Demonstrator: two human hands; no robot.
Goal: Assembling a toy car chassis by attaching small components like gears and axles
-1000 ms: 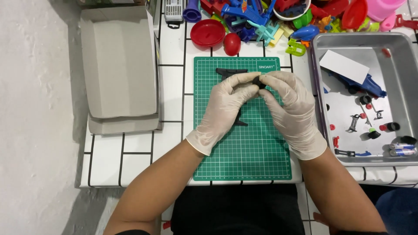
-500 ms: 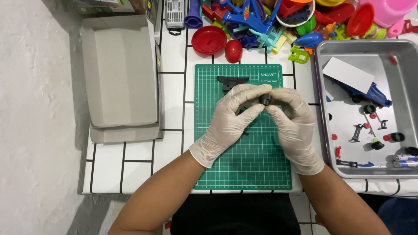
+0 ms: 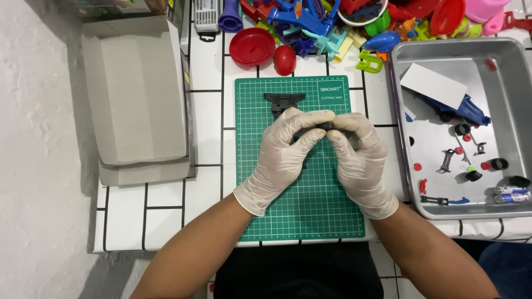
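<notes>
Both gloved hands meet over the upper middle of the green gridded cutting mat, which lies on the white tiled tabletop near its front edge; the left hand and the right hand, each in a pale thin glove, close their fingertips from either side on a small black plastic part, most of it hidden by the fingers; both grips look pinched shut on it, thumbs underneath as far as I can tell. A second black plastic piece with a flat crossbar lies on the mat just beyond the left hand, toward the mat's far edge; whether it touches the held part is hidden. The held part seems light and stiff, likely smooth and a little slippery under gloves, with thin features that could snap; its thicker body is the safer hold. A grey metal tray of small parts sits along the right edge; a grey cardboard box lid lies at the left; coloured plastic toys crowd the far edge.
</notes>
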